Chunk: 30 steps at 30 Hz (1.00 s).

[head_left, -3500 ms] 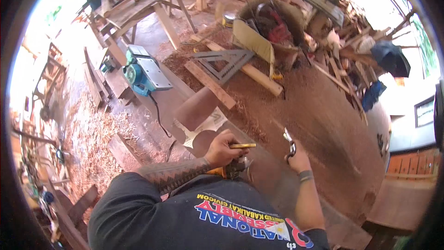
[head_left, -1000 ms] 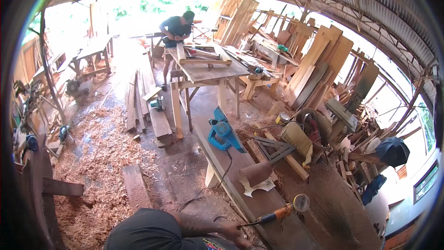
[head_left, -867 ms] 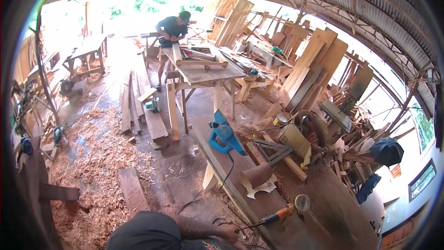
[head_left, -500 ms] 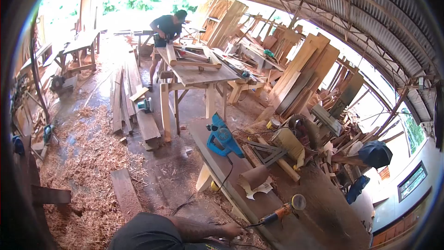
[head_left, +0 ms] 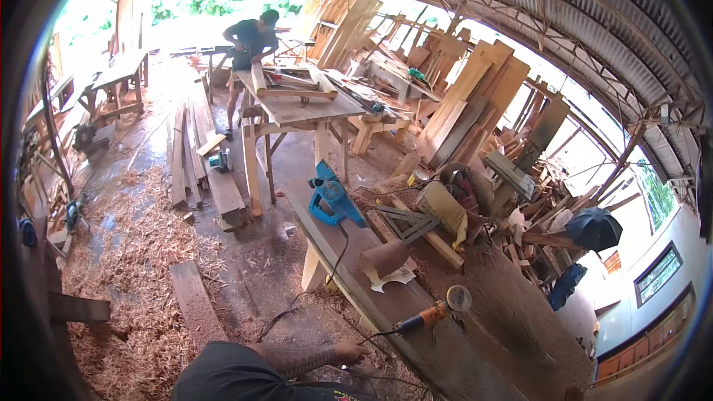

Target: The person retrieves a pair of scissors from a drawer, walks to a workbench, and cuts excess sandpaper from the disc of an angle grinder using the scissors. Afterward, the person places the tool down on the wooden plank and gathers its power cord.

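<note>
My left hand [head_left: 349,353] reaches out low beside the near edge of the wooden bench [head_left: 464,364]. Its fingers look curled around the power cord [head_left: 377,334] of an orange and black power tool, though the small size blurs the grip. That tool, an angle grinder or sander [head_left: 423,318] with a round pad [head_left: 458,298], lies on the bench just right of the hand. Farther up the bench sit a blue power planer [head_left: 336,197] and a curled brown sheet [head_left: 384,260], likely sandpaper. My right hand is out of view.
A co-worker [head_left: 251,44] leans over a far table [head_left: 304,110] bearing a wooden frame. Planks [head_left: 223,182] and a teal power tool [head_left: 220,161] lie on the floor, with wood shavings [head_left: 126,267] spread at left. Boards [head_left: 475,100] lean at right, near a dark umbrella [head_left: 594,231].
The view has shifted, so the bench and tools appear farther left and higher. My left hand stays by the cord. The co-worker's head and arms have changed position slightly.
</note>
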Tool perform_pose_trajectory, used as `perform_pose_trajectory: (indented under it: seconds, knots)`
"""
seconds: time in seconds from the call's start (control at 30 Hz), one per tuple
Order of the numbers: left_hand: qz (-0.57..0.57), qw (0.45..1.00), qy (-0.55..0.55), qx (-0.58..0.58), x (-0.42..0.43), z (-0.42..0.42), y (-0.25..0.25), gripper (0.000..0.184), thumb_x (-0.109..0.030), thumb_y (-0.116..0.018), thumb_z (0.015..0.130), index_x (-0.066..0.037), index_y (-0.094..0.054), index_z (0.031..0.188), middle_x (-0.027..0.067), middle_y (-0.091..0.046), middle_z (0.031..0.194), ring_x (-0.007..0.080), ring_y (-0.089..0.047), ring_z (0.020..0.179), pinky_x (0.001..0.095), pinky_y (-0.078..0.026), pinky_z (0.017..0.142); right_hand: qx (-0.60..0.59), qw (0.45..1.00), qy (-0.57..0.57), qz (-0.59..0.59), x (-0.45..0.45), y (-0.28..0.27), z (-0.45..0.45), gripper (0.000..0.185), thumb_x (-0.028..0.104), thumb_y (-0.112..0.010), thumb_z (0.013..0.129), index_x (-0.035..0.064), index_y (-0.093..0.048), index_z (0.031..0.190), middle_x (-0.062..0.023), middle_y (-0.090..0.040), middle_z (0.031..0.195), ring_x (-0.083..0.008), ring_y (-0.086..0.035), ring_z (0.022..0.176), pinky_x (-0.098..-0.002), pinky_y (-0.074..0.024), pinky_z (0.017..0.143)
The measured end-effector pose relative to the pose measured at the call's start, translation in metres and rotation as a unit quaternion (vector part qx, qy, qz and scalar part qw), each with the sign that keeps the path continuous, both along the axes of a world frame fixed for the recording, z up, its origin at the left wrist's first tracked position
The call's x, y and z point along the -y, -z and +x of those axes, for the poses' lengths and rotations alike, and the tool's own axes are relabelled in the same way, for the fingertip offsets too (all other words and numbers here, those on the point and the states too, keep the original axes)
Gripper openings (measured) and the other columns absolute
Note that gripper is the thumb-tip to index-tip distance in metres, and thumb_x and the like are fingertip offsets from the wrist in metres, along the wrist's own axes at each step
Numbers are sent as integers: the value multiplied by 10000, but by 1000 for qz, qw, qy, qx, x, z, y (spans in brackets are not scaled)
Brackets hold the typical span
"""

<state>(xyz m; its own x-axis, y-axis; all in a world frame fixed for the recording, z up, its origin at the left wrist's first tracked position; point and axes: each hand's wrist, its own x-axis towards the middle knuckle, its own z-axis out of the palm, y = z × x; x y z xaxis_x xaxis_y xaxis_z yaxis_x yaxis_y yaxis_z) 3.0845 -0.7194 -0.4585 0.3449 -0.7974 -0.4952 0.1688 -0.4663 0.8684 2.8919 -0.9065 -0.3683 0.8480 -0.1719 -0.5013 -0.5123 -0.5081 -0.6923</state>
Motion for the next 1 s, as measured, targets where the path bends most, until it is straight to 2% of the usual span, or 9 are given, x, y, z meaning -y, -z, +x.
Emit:
perform_pose_trajectory:
  seconds: [0.03, 0.13, 0.27, 0.43, 0.53, 0.63, 0.8, 0.9, 1.0]
  knots:
    - [30, 974, -85, -207, 4, -10, -4, 456, -394, -675, 1027, -47, -722, 1319, 130, -741, 1206, 206, -664, 931, 402, -558, 774, -9, 1000, 10, -8, 10, 0, -18, 285, 288, -753, 959, 38, -737, 1095, -139, -717, 993, -311, -688, 946, -435, -541, 843]
    - [-48, 948, -46, -312, 8, -21, 21, 638, -487, -734, 987, -42, -638, 1434, 145, -694, 1328, 297, -679, 1094, 464, -558, 912, -34, 998, 29, -38, 34, -5, -64, 276, 282, -763, 950, 39, -739, 1078, -141, -716, 972, -321, -690, 933, -442, -544, 829]
    - [106, 961, -161, 200, -9, -49, -44, 816, -518, -766, 953, -16, -480, 1530, 264, -630, 1383, 377, -624, 1283, 559, -476, 1098, -8, 997, -2, -71, 50, 1, -84, 266, 275, -777, 937, 39, -742, 1054, -144, -716, 945, -334, -693, 915, -450, -548, 810]
    - [-217, 874, 66, 429, -20, -58, -125, 933, -523, -746, 957, -44, -333, 1643, 266, -571, 1485, 405, -576, 1363, 494, -443, 1165, 159, 964, -162, -137, 35, -13, -37, 253, 266, -794, 922, 40, -746, 1025, -149, -715, 911, -350, -696, 894, -461, -552, 786]
    - [-205, 938, 186, 208, 1, -76, -117, 741, -477, -734, 969, -91, -506, 1558, 238, -652, 1393, 416, -642, 1258, 463, -507, 1093, 286, 910, -258, -157, 24, -25, -10, 246, 261, -804, 913, 41, -748, 1007, -151, -715, 891, -360, -698, 881, -467, -555, 771]
    - [-83, 912, 228, 331, -7, -53, -141, 525, -474, -709, 994, -122, -690, 1384, 195, -736, 1233, 371, -705, 1154, 447, -554, 995, 223, 959, -169, -32, 22, -19, -7, 245, 280, -743, 968, 39, -736, 924, -135, -719, 878, -338, -695, 869, -469, -551, 764]
    - [-265, 947, -73, 166, -80, 30, -216, 372, -310, -728, 1037, -48, -753, 1300, 70, -799, 1129, 165, -710, 1059, 360, -567, 966, 60, 996, -48, -39, 16, -4, -32, 266, 306, -719, 990, 41, -737, 1000, -131, -728, 944, -310, -696, 915, -451, -549, 812]
    - [-233, 931, -227, 164, -122, 66, -252, 261, -248, -732, 1033, -60, -784, 1207, -43, -721, 826, 38, -532, 626, 251, -423, 538, 11, 999, 9, -53, 20, -4, -51, 284, 321, -705, 1003, 42, -737, 1045, -129, -733, 983, -293, -697, 943, -440, -548, 840]
    - [-321, 882, -345, 9, -143, 96, -259, 208, -220, -694, 1053, -27, -774, 1054, -14, -660, 731, 71, -561, 546, 261, -445, 495, -25, 996, 62, -61, 28, -2, -72, 306, 337, -691, 1016, 43, -737, 1090, -127, -739, 1023, -276, -697, 971, -430, -547, 868]
